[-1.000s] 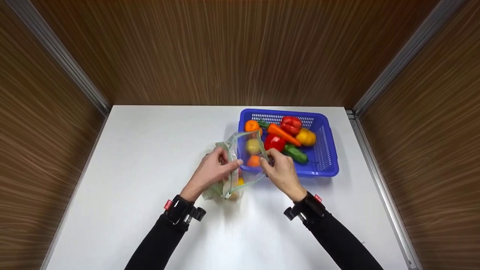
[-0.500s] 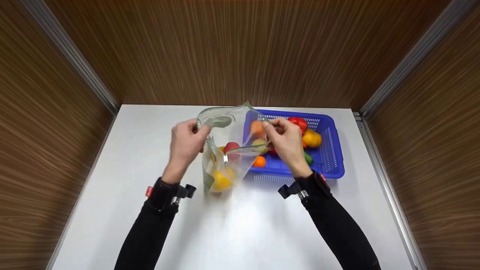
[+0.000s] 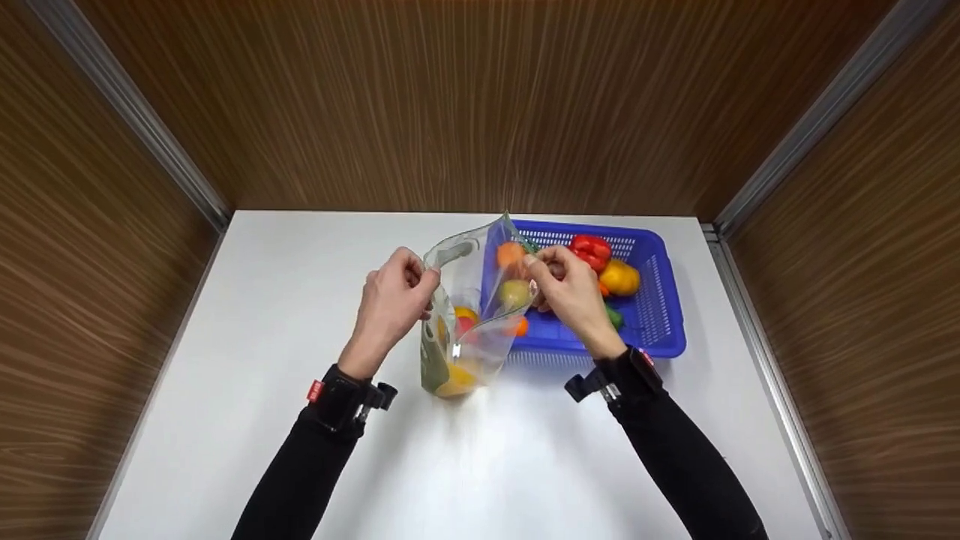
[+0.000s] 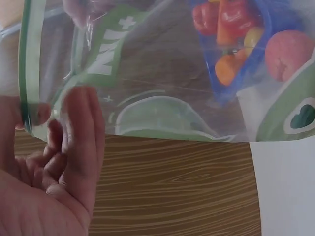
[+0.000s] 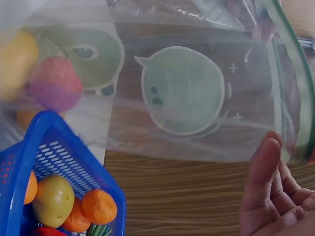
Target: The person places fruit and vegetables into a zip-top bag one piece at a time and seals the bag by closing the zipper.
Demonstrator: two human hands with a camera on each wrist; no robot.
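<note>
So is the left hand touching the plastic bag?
Touching. The left wrist view shows the left hand pinching the green rim of the plastic bag between thumb and fingers.

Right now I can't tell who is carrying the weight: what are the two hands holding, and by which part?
Both hold the clear zip bag: the left hand pinches its top rim on one side, the right hand the opposite side.
</note>
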